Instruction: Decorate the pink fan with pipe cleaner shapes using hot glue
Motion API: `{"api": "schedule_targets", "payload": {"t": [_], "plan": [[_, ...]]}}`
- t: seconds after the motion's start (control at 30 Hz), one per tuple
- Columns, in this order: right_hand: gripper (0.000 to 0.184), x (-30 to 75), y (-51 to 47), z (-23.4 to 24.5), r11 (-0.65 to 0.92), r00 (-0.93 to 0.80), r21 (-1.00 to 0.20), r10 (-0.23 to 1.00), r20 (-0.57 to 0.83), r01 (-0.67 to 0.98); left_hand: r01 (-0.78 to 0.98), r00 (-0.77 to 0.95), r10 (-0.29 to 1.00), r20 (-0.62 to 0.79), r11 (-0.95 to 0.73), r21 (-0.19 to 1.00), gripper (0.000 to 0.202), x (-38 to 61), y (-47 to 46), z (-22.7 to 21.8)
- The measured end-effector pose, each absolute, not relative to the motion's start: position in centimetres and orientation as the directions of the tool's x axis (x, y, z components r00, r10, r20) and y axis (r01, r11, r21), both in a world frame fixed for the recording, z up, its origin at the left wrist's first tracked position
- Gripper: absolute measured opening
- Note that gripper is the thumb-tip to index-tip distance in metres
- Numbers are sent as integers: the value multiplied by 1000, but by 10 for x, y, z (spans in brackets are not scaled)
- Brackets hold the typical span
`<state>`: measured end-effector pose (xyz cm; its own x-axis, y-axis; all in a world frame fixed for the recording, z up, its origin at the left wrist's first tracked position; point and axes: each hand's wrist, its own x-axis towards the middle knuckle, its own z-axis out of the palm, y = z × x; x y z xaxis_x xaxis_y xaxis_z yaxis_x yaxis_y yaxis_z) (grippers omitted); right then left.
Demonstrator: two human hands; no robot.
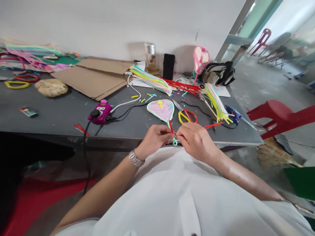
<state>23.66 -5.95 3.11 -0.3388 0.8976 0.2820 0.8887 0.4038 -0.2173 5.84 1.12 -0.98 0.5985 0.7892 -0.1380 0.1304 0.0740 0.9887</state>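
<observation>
On the gray surface [137, 127], near side, the pink fan [161, 109] looks mostly made. The left hand [157, 135] and right hand [195, 139], grips pinched closed, hold a red fuzzy stick [171, 127], seemingly not all wound yet.

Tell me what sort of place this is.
Probably a small craft workshop: a bundle of pastel pipe cleaners, a pair of scissors and flat cardboard sheets lie on the grey table.

The left forearm [105, 193] and right forearm [243, 177] converge at the near edge of the table [59, 114]. There the left grip [158, 136] and right grip [194, 139] nearly meet, thumbs and index fingers pinching, other fingers curled, the right one's back turned upward.
</observation>
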Motion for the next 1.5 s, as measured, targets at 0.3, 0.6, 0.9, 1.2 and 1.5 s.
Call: {"api": "schedule_targets", "payload": {"t": [0.3, 0.6, 0.9, 1.2, 1.5], "plan": [[16, 221, -73, 7, 378, -160, -510, 893, 421, 773, -43, 549, 823, -147, 204, 978, 29, 51, 10, -7], [13, 229, -75, -11, 292, -55, -663, 933, 354, 689, -64, 472, 877, -91, 137, 989, 28, 53, 6, -6], [14, 230, -66, -19, 204, -29, -799, 973, 228, 565, -192, 513, 853, -93, 220, 956, 25, 53, -1, -3], [17, 265, -27, 5, 267, -355, -867, 928, 114, 420, 72, 630, 770, -96, 66, 995, 21, 33, 0, 16], [22, 250, -5, 53, 693, -672, -99, 718, 181, 714, 146, 620, 768, -157, 84, 986, 19, 34, 2, 8]]}}
